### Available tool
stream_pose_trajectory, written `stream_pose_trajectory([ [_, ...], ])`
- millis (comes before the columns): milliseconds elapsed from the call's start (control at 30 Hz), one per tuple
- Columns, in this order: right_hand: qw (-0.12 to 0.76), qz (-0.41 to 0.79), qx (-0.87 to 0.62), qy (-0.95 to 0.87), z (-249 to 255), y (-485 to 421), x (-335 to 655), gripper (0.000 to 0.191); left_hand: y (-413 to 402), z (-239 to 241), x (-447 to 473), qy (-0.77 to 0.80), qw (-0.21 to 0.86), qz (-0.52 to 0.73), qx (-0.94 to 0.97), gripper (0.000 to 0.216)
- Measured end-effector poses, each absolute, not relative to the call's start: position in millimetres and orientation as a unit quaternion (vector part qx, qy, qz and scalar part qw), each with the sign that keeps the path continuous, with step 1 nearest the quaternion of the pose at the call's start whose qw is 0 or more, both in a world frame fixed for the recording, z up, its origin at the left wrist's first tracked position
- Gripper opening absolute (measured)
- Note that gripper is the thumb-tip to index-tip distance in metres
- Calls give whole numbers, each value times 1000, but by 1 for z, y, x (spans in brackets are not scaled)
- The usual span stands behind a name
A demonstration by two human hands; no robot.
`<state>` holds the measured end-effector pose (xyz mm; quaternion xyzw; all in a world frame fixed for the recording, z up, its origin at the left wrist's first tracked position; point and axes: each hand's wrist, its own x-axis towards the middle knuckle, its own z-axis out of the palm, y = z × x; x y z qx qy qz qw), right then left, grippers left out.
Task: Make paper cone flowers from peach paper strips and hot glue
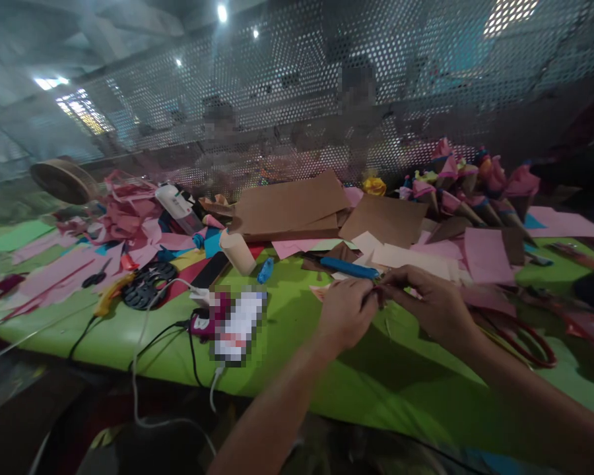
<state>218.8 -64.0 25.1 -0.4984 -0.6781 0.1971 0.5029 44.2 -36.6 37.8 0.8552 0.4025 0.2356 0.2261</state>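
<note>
Hands meet over the green tabletop [297, 330] in the head view, the only view there is: the left hand [345, 311] and the right hand [433, 305] come together fingertip to fingertip, and both sets of fingers are pinched nearly shut on a small, thin, reddish piece [377, 292] held between them, just above the tabletop and just this side of a blue pen-like tool [349, 267]. What the piece is exactly cannot be told; it is too small and dim. Work this fine goes best, I judge, with a light even pinch from both sides, wrists kept low near the tabletop for steadiness, and the piece kept clear of the loose paper behind it. Beyond the blue tool lie brown cardboard sheets [290, 204] and pink and cream paper sheets [485, 254]; farther back and to its right stands a cluster of paper cones [468, 181] in pink and brown. Left of the tool are a cream-coloured roll [237, 252], a white bottle [175, 201], a heap of pink scraps [129, 214], black scissors [96, 276] and a tangle of white and black cables [148, 343]. Red-handled scissors [529, 343] lie to the right of the hands. A perforated metal screen [297, 86] closes the far edge of the tabletop, with people dimly visible behind it, under bright ceiling lights in a hazy hall.
</note>
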Motion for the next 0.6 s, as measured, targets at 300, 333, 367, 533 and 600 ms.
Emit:
stream_pose_trajectory([
  [300, 555, 367, -491, -562, 29, -62, 210, 38, -37, 41, 44, 408, 222, 246, 851, 25],
  [333, 558, 383, -488, -551, 29, -62, 210, 38, -37, 41, 44, 409, 221, 247, 850, 25],
  [367, 559, 397, -486, -542, 28, -62, 210, 38, -37, 40, 44, 410, 220, 248, 850, 25],
  [533, 559, 417, -489, -524, 29, -61, 209, 40, -37, 40, 44, 413, 222, 256, 845, 26],
  [600, 560, 404, -497, -526, 30, -62, 210, 42, -38, 40, 44, 415, 229, 262, 841, 25],
])
